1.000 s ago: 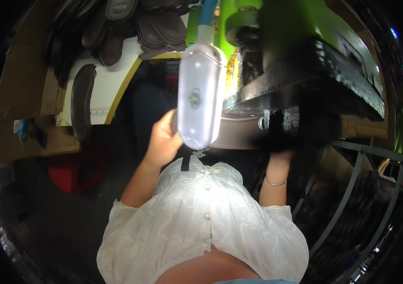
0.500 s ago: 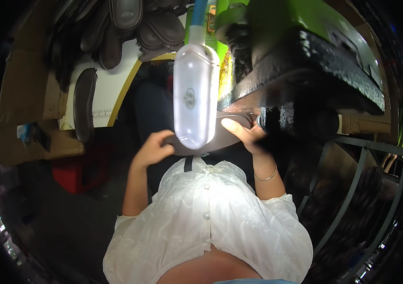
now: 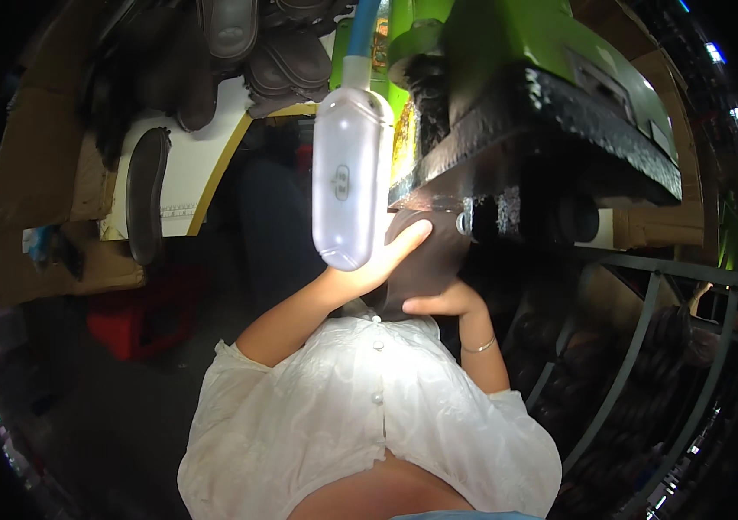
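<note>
From my remote end I see left hand and right hand pinching a brown sole — thumbs uppermost — beside the green machine; leftward, dark soles crowd a yellow-edged white tabletop.

Upper left: white tabletop with yellow edge, dark sole-shaped pieces heaped toward the top of frame, one single sole lying apart, lower end past the near edge. Dark floor at left has a red stool on it. Right: metal rack with dark pieces, probably soles, too dim to confirm.
</note>
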The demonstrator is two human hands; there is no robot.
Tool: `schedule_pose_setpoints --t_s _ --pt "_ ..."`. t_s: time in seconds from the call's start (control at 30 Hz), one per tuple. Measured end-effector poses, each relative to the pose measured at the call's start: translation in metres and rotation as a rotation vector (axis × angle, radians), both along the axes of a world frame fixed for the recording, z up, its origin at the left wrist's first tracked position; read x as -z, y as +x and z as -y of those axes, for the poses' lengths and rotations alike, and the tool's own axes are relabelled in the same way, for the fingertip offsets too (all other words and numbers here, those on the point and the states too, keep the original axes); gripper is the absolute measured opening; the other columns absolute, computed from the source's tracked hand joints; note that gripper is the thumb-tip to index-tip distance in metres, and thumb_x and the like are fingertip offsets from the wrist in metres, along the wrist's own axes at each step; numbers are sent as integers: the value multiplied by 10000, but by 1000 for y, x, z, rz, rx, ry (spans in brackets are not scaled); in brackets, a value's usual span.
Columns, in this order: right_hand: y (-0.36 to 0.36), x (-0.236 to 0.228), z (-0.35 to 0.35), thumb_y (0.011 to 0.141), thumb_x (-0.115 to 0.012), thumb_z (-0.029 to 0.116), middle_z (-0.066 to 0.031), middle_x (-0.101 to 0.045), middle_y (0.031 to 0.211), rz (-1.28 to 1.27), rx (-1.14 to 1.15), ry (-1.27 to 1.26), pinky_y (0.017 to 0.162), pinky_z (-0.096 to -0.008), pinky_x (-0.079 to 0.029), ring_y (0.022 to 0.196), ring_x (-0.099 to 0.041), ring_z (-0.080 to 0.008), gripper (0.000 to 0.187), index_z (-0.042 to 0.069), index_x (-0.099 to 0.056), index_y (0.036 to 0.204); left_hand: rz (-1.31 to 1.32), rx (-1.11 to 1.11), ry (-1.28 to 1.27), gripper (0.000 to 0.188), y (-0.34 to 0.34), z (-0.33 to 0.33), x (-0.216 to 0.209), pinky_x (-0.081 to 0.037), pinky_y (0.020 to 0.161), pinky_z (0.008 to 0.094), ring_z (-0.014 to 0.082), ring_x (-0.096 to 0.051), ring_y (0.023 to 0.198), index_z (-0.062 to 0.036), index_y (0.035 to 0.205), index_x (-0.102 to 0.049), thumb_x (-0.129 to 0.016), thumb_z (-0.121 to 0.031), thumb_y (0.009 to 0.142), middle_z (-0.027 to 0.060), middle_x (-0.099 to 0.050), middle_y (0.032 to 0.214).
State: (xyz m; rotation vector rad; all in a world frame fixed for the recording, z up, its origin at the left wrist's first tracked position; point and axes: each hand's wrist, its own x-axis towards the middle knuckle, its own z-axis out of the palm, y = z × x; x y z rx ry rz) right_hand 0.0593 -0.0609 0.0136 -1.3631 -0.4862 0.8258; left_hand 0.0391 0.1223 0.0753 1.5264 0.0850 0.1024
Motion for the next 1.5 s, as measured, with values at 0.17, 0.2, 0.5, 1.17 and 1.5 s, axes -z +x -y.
schedule_pose_setpoints --t_s 0.17,0.2,0.5,1.17,1.5 --pt "-11 30 69 604 -710 -11 -59 -640 819 -321 99 -25 731 -242 -434 768 -579 -126 270 -27 -650 867 -58 31 -33 206 -17 -11 6 -445 654 285 149 -534 783 7 978 -563 -591 -141 839 76 -572 875" --pt "-6 29 81 580 -708 -3 -76 -643 851 -331 188 19 736 -247 -436 773 -582 -131 334 -55 -634 901 -48 15 -19 196 -20 -13 11 -446 614 251 109 -532 717 14 951 -560 -591 -133 825 49 -582 815" --pt "53 -18 53 713 -622 77 -131 -621 908 -95 679 393 774 -292 -473 828 -601 -192 341 -69 -550 1012 -75 13 -142 332 -42 -29 19 -408 838 274 121 -510 931 18 1124 -495 -566 -88 818 68 -562 1017" --pt "33 -56 -63 622 -728 -34 -55 -595 950 382 327 125 797 -281 -460 869 -562 -129 420 -14 -543 998 -509 273 6 333 -84 -94 72 -449 767 261 119 -554 883 47 1050 -549 -562 -56 733 80 -605 957" --pt "75 -81 8 767 -637 59 -79 -627 869 671 811 -69 694 -236 -477 793 -590 -134 183 4 -600 937 -342 501 351 484 -51 -5 70 -467 788 324 238 -604 889 -10 1084 -562 -670 -323 732 154 -627 976"
